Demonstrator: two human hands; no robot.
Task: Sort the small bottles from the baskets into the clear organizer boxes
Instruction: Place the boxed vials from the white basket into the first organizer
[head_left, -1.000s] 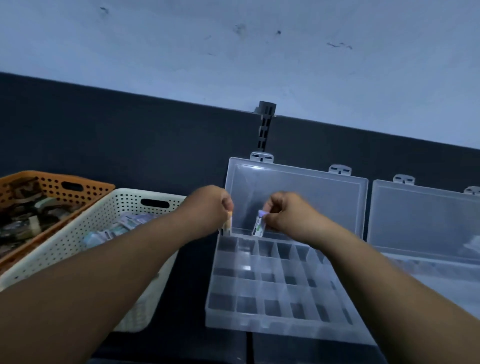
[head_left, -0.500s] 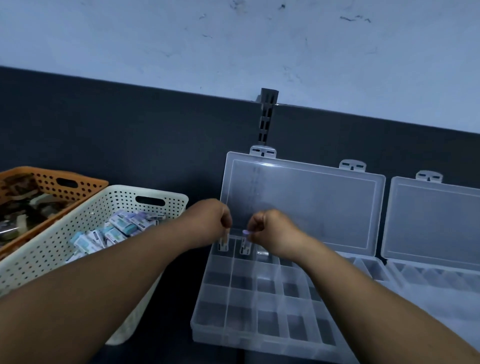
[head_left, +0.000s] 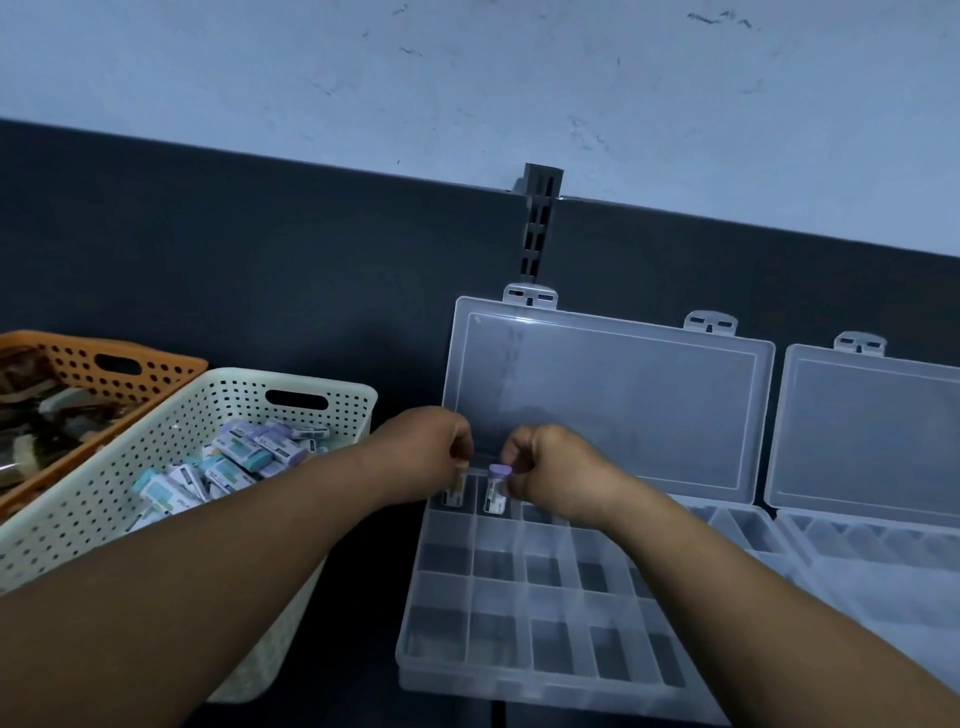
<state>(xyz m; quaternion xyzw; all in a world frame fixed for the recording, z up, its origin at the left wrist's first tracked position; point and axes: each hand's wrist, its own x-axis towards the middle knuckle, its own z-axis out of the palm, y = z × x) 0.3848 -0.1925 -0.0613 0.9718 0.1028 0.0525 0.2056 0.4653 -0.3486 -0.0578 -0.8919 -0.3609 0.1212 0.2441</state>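
Two bottles going into the far row of the organizer box (head_left: 519, 670)

More bottles lie in the white basket (head_left: 332, 389) at left. The left hand (head_left: 421, 452) pinches one small bottle (head_left: 453, 491) at the far-left cell and the right hand (head_left: 550, 473) pinches the purple-capped bottle (head_left: 496, 493) at the next cell. Best lowered upright, clear of the dividers, and let go only once seated.

place: storeroom shelf | cues: slotted shelving upright (head_left: 538, 228), stocked baskets (head_left: 218, 378), scuffed wall (head_left: 467, 78)
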